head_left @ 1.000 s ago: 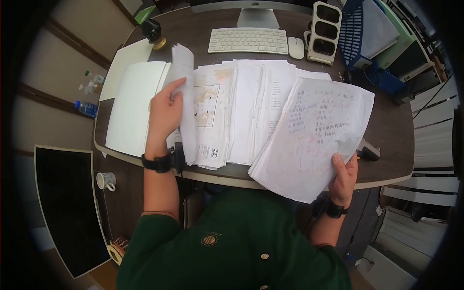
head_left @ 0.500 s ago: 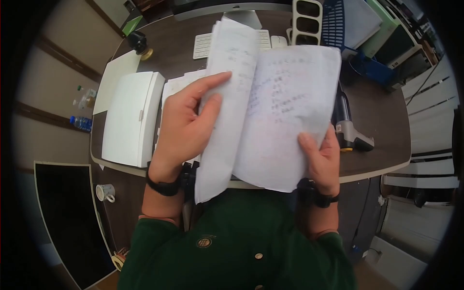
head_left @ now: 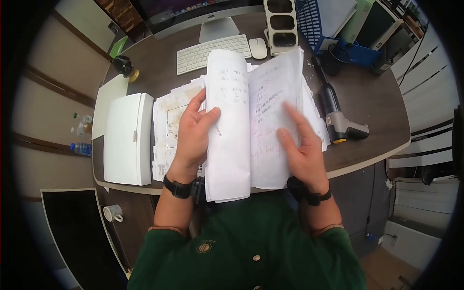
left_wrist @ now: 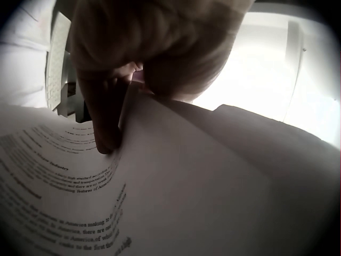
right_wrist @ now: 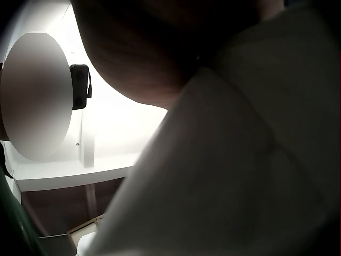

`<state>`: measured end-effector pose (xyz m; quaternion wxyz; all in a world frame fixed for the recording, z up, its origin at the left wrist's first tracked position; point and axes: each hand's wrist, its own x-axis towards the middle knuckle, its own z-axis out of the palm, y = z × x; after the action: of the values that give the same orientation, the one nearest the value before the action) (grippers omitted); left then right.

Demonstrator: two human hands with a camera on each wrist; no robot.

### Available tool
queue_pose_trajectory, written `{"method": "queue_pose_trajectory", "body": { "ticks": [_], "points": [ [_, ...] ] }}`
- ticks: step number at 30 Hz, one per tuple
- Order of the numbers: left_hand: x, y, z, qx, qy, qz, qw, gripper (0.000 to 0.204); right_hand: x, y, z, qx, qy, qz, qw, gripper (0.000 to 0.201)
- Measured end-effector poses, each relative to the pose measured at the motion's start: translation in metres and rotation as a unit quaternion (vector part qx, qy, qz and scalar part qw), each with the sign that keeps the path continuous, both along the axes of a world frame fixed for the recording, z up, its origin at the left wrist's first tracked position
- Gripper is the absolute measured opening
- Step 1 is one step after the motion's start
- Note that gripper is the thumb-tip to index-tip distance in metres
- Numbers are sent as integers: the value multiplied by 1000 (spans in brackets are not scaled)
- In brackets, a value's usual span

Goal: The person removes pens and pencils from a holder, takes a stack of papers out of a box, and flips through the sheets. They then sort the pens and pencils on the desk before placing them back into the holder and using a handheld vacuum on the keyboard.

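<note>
A folded-over bundle of papers with handwriting, its left part (head_left: 228, 140) curled up and its right leaf (head_left: 270, 111) slanting, is held above the desk. My left hand (head_left: 193, 133) grips the left edge, thumb on the front face and fingers behind. In the left wrist view my left hand (left_wrist: 154, 48) pinches sheets (left_wrist: 197, 176), with printed English text on one page. My right hand (head_left: 307, 154) lies against the right leaf, thumb and forefinger extended over its face. The right wrist view shows dark paper (right_wrist: 213, 170) beside my right hand (right_wrist: 149, 48); its fingertips are hidden.
Loose papers (head_left: 166, 130) lie beneath the bundle. Left of them are a white box-like folder (head_left: 123, 140) and a pale sheet (head_left: 108, 104). Behind stand a keyboard (head_left: 193, 60), mouse (head_left: 258, 48) and white holder (head_left: 281, 23). A grey handheld device (head_left: 340, 123) lies right.
The left hand has brought its sheets over against the right hand's bundle. The right hand has shifted up from the lower edge onto the page, and the view has moved.
</note>
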<state>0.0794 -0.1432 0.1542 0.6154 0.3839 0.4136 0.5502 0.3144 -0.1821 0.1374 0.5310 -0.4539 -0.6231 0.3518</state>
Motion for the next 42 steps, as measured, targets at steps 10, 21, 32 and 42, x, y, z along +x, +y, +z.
{"method": "queue_pose_trajectory", "body": {
  "ticks": [10,21,32,42],
  "points": [
    [27,-4,-11,-24,-27,-21,999,33,11,0,10,-72,-37,70,994,26],
    [59,-12,-30,12,20,-143,989,45,21,1,6,-111,-8,66,992,42],
    [65,-28,-53,287,359,-142,876,38,47,-2,-37,-242,158,53,956,31],
    [9,4,-17,-47,-44,-211,975,65,76,-24,-4,-78,126,45,988,19]
  ]
}}
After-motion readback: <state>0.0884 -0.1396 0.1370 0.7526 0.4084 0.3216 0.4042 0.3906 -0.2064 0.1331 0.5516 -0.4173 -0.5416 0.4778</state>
